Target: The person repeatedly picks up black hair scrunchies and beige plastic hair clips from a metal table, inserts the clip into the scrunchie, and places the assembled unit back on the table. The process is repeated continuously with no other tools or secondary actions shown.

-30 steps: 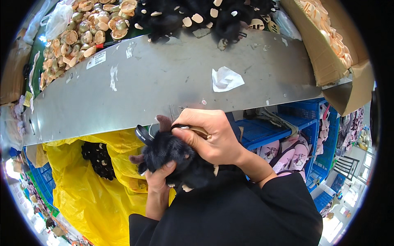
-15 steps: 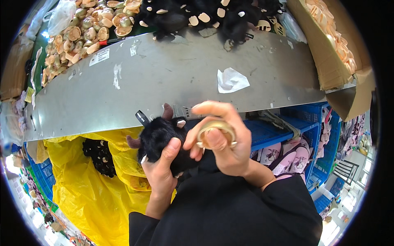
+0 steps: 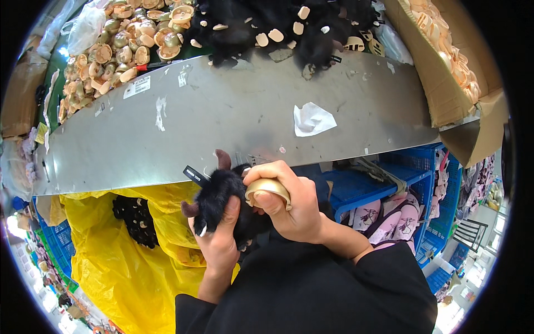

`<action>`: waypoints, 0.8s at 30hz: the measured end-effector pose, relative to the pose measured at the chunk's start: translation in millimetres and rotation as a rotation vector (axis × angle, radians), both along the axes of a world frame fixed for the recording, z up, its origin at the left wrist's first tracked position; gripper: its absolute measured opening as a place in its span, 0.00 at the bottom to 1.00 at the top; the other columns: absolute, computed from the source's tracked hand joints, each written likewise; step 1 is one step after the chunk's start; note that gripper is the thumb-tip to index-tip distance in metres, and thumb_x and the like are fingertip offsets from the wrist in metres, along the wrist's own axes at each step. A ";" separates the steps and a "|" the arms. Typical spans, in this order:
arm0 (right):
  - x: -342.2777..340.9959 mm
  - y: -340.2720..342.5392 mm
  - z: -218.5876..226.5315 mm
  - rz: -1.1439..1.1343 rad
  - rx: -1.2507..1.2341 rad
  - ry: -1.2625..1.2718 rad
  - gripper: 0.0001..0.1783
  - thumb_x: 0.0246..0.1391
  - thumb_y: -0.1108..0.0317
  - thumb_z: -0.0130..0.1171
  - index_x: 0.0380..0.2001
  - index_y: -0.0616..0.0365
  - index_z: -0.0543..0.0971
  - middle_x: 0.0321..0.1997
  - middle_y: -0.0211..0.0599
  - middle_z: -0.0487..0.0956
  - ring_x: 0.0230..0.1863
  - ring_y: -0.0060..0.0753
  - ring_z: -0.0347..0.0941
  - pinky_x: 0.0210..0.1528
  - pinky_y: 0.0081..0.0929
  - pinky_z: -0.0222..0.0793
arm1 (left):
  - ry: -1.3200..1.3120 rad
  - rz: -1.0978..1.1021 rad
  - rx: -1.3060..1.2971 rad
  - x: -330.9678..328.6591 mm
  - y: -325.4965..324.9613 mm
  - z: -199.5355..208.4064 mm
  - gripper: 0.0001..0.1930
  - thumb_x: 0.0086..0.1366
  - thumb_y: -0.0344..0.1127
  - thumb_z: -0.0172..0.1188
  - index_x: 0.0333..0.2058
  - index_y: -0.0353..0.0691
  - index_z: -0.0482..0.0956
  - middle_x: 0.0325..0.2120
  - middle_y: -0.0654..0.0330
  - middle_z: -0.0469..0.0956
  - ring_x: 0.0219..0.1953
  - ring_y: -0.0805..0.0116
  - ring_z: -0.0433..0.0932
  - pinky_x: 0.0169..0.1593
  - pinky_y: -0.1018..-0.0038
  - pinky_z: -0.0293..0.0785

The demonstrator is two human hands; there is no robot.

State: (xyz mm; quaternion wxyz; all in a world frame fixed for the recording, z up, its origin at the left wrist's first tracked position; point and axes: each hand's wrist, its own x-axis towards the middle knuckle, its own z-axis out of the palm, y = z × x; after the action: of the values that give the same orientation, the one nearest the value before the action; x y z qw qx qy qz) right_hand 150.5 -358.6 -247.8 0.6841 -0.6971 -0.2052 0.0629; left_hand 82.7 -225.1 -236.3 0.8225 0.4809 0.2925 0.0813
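Note:
My left hand point(image 3: 221, 245) grips a black plush toy point(image 3: 214, 197) with brown horns, small white-lined ears and a black loop tag, holding it just off the near edge of the metal table point(image 3: 222, 111). Close against the toy's right side, my right hand point(image 3: 295, 209) holds a gold, cup-shaped plastic piece point(image 3: 271, 190), its thumb pressed into the hollow and fingers curled round the outside. The gold piece faces the toy's front, and my fingers hide whether the two touch.
Many gold and peach plastic pieces point(image 3: 122, 44) are heaped at the far left, beside black plush toys point(image 3: 245, 28). A cardboard box point(image 3: 428, 61) of peach pieces stands right. White paper point(image 3: 313, 119) lies on the table. Below are a yellow plastic bag point(image 3: 111, 267) and blue crates point(image 3: 356, 189).
My right hand has moved slightly left and down, bringing the gold piece up to the toy and tilting it. The toy has shifted a little lower in my left hand's grip.

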 end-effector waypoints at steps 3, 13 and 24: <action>4.1 4.7 -4.5 -0.104 -0.108 -0.260 0.15 0.64 0.68 0.64 0.47 0.66 0.75 0.37 0.44 0.82 0.32 0.40 0.83 0.34 0.25 0.78 | -0.052 -0.020 0.215 1.1 -1.4 5.5 0.11 0.66 0.23 0.66 0.47 0.30 0.81 0.42 0.59 0.83 0.43 0.72 0.80 0.52 0.76 0.72; 13.0 17.0 -12.6 -0.020 -0.136 -0.416 0.30 0.69 0.45 0.48 0.59 0.61 0.68 0.34 0.49 0.72 0.32 0.55 0.72 0.37 0.41 0.73 | -0.074 -0.047 0.459 3.7 -0.9 -5.5 0.08 0.66 0.22 0.62 0.43 0.28 0.79 0.37 0.60 0.82 0.39 0.74 0.79 0.44 0.77 0.74; 27.6 -17.9 -4.9 0.062 0.064 -0.025 0.17 0.48 0.67 0.71 0.40 0.60 0.79 0.25 0.32 0.77 0.23 0.18 0.71 0.27 0.19 0.69 | -0.123 -0.256 0.073 13.1 6.4 -5.4 0.16 0.63 0.34 0.72 0.46 0.31 0.81 0.40 0.60 0.84 0.41 0.72 0.82 0.49 0.74 0.77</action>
State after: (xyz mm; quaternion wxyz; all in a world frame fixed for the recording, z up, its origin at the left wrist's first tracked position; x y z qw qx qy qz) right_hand 178.1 -376.5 -252.8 0.7012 -0.6689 -0.2370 0.0687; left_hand 95.8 -218.7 -241.8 0.8246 0.5379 0.1745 0.0158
